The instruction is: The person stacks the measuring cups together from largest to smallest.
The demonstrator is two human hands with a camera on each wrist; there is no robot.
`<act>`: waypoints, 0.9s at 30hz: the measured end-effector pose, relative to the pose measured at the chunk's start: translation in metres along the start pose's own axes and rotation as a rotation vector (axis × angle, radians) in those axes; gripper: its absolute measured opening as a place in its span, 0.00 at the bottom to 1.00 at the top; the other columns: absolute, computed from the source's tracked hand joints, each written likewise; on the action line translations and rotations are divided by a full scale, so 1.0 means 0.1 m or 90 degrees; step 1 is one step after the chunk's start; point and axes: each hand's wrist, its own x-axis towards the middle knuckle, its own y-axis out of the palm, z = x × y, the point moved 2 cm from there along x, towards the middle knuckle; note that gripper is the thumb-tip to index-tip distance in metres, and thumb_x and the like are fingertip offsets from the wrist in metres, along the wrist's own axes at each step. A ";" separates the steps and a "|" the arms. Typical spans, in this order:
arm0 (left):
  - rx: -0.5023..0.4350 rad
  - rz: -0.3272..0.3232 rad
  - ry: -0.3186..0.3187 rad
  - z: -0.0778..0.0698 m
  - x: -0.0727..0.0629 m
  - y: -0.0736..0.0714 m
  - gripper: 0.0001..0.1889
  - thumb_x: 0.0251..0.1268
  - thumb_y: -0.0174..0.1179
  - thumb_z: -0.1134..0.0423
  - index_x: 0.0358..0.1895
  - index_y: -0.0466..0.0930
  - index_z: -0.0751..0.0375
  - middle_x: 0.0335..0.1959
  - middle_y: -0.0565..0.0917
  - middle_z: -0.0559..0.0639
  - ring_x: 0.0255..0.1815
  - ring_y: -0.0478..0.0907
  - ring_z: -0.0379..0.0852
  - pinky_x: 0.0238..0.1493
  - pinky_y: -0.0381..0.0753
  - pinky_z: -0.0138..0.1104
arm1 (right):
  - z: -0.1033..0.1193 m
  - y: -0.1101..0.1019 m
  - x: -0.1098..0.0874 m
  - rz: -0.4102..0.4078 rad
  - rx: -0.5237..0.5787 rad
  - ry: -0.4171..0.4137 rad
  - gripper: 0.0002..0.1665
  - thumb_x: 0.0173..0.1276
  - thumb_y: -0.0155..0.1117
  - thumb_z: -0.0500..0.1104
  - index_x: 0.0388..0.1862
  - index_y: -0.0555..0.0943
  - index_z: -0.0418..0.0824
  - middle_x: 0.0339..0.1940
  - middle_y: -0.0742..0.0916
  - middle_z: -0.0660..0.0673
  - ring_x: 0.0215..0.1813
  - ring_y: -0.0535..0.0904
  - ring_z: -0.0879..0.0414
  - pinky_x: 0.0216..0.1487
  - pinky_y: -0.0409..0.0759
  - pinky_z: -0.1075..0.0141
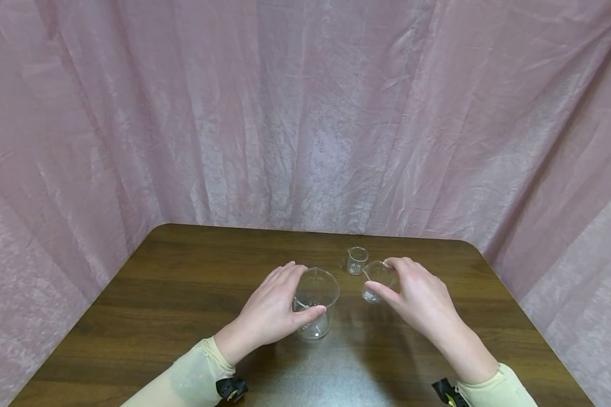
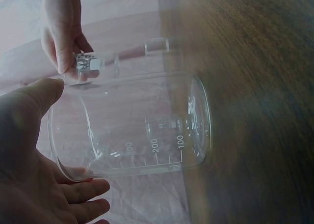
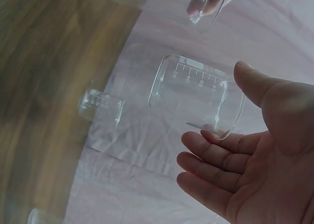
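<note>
My left hand [image 1: 272, 308] grips a large clear glass beaker [image 1: 322, 288] near its rim, thumb on the near side and fingers on the far side. White graduations [image 2: 156, 145] mark its wall, and its base is at the tabletop. A smaller beaker [image 3: 201, 86] with white markings is held by its rim between the thumb and fingers of my right hand [image 1: 422, 297]. It is upright, raised above the table, to the right of the large one. Behind the two stands a small beaker [image 1: 357, 261].
The brown wooden table [image 1: 193, 282] has rounded far corners. Pink curtains [image 1: 305, 113] hang behind it and at both sides. Another small glass vessel [image 3: 37, 216] shows at the lower left of the right wrist view. Black wrist straps [image 1: 231, 389] sit over pale sleeves.
</note>
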 end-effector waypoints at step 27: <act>-0.004 -0.001 -0.004 0.00 0.00 0.00 0.48 0.69 0.69 0.30 0.79 0.72 0.63 0.78 0.77 0.59 0.84 0.66 0.60 0.85 0.63 0.54 | 0.23 -0.13 0.09 -0.005 0.017 -0.027 0.37 0.72 0.77 0.66 0.64 0.85 0.39 0.59 0.90 0.42 0.56 0.88 0.42 0.51 0.87 0.39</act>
